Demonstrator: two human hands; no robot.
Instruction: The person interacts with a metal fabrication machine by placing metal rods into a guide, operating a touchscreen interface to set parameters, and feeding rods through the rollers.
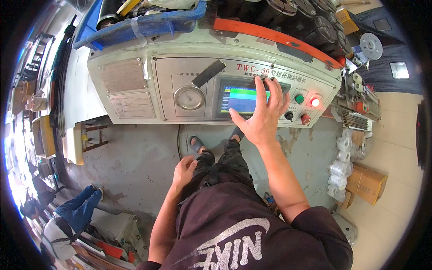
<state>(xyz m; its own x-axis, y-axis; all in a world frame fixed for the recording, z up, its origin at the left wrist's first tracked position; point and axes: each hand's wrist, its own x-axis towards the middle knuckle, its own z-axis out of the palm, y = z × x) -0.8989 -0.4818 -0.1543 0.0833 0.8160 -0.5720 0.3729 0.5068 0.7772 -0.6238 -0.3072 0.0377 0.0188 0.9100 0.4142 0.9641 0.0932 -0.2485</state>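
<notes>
My right hand (pixel 265 116) spreads over the right part of a lit touchscreen (pixel 241 101), fingers apart with nothing in them. Whether a fingertip presses the screen I cannot tell. The screen is set in the metal control panel (pixel 211 116) of a machine. To its left sits a round pressure gauge (pixel 189 97), with a strip of dark tape (pixel 209 72) stuck above it. Right of the hand are a green button (pixel 299 98), a glowing red lamp (pixel 315 102), a black selector switch (pixel 289 116) and a red knob (pixel 305 118). My left hand (pixel 185 171) hangs by my thigh, loosely curled and holding nothing visible.
A blue plastic tray (pixel 162 25) with tools lies on the machine's top left, beside an orange-red bar (pixel 276 40). Dark cylinders (pixel 322 28) stand behind. Cardboard boxes (pixel 366 182) and wrapped rolls (pixel 341 172) line the right. Another person (pixel 76 209) is at lower left.
</notes>
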